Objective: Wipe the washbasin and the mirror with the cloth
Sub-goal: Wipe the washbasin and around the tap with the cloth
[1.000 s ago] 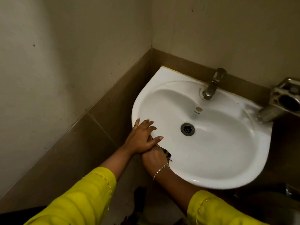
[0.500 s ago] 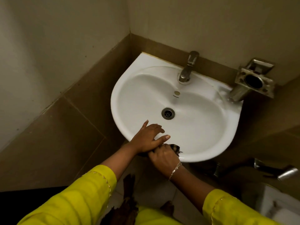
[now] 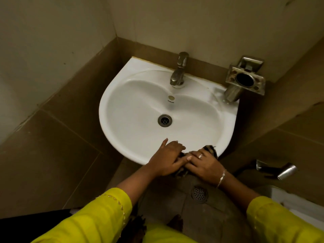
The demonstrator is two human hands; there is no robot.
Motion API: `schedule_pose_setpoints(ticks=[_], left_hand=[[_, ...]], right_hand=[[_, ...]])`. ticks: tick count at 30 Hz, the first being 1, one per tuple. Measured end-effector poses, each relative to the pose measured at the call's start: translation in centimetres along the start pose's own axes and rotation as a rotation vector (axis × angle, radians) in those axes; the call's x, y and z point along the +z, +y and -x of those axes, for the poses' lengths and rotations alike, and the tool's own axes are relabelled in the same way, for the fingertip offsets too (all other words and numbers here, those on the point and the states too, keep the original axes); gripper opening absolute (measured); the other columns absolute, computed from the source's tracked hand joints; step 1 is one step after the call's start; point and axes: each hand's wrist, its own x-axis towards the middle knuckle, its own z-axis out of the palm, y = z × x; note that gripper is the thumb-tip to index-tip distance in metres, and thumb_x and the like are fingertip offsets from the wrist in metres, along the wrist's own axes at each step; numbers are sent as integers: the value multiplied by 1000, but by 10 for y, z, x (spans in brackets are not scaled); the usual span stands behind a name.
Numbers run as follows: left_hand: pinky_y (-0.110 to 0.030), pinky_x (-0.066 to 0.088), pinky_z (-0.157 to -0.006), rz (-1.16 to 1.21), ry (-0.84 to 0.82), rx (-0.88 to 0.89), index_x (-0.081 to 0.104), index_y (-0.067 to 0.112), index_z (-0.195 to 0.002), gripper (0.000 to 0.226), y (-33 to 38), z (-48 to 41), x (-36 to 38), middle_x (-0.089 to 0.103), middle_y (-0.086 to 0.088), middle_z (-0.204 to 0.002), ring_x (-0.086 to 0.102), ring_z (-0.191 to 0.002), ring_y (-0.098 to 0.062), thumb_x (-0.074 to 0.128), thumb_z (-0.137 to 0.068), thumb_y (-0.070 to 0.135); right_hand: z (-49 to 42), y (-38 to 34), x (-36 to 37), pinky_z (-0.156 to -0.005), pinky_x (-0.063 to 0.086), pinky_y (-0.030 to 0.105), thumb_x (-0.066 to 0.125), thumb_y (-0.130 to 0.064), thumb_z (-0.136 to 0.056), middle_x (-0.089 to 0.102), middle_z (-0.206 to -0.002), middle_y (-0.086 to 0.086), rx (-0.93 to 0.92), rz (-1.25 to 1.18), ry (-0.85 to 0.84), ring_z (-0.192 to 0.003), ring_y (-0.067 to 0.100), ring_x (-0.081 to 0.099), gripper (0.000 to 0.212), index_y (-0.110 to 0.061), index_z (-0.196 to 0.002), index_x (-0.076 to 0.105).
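A white washbasin (image 3: 133, 106) is fixed in the corner, with a metal tap (image 3: 178, 72) at its back and a drain (image 3: 164, 120) in the bowl. Both hands are at its near rim. My left hand (image 3: 166, 158) lies over the rim with fingers spread, its thumb across the dark striped cloth (image 3: 209, 149). My right hand (image 3: 204, 164) grips the cloth against the rim; most of the cloth is hidden under the hands. No mirror is in view.
A metal holder (image 3: 244, 79) is mounted on the wall right of the tap. A hand sprayer (image 3: 278, 170) hangs low on the right. A floor drain (image 3: 199, 193) lies below the basin. Brown tiled walls close in on both sides.
Both hands with the cloth have slid along the near rim from its left side toward the right. The view has tipped down and moved over the basin.
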Motion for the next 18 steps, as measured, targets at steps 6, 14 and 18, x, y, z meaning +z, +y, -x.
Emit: schedule_pose_setpoints(ticks=[6, 14, 18], left_hand=[[-41, 4, -116, -241, -33, 57, 42, 11, -131, 66, -9, -10, 1, 45, -11, -139, 28, -136, -22, 23, -87, 56], [-43, 9, -116, -261, -29, -9, 40, 10, -132, 62, -12, -13, 8, 45, -11, -138, 31, -134, -23, 30, -91, 55], [-42, 8, -116, -329, -10, -12, 40, 9, -132, 61, -12, -14, 7, 45, -12, -138, 31, -133, -23, 31, -91, 54]], right_hand=[[41, 62, -17, -94, 40, 46, 49, -25, -83, 71, -104, 10, 52, 60, -192, -98, 30, 67, 36, -18, -118, 51], [12, 5, -42, -108, 24, 52, 41, -38, -91, 46, -139, 18, 970, -194, -63, -135, 37, 30, 43, -11, -118, 61], [-14, -16, -23, -116, 13, 49, 39, -30, -96, -12, -154, 21, 1423, -326, -183, -142, 36, -12, 55, -13, -146, 21]])
